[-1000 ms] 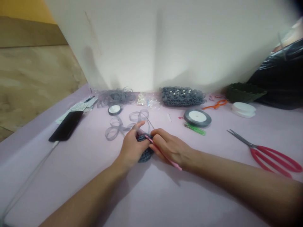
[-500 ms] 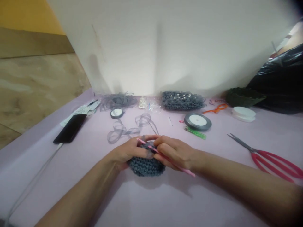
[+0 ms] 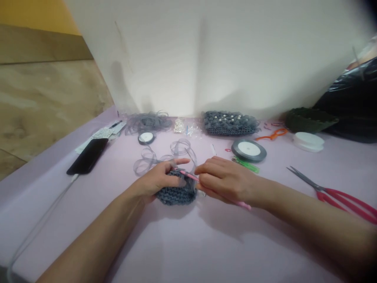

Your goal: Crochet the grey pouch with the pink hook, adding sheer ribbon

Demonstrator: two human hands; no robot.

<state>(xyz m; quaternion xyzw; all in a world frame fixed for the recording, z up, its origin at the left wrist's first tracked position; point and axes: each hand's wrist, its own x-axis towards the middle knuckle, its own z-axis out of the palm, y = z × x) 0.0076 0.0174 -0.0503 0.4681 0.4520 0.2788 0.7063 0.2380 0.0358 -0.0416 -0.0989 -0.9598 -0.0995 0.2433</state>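
Observation:
My left hand (image 3: pixel 160 179) grips a small grey-blue crochet piece (image 3: pixel 176 195), its thumb across the top edge and its index finger stretched out beyond. In my right hand (image 3: pixel 225 179) is a pink crochet hook (image 3: pixel 188 175); its tip lies over the top of the crochet piece, and its back end sticks out under the palm. Sheer grey ribbon (image 3: pixel 181 147) lies in loops just behind my left hand and runs up to the work. The exact spot where hook and ribbon meet is too blurred to make out.
Behind stand a beaded grey crochet piece (image 3: pixel 229 124), a ribbon spool (image 3: pixel 249 150), a smaller spool (image 3: pixel 146 137) and a ribbon heap (image 3: pixel 149 122). Red-handled scissors (image 3: pixel 319 188) lie right, near white spools (image 3: pixel 308 141). A phone (image 3: pixel 88 156) with a cable lies left.
My right hand has drawn back to the right with the hook, away from my left fingers. My left index finger has straightened. The whole view has shifted slightly.

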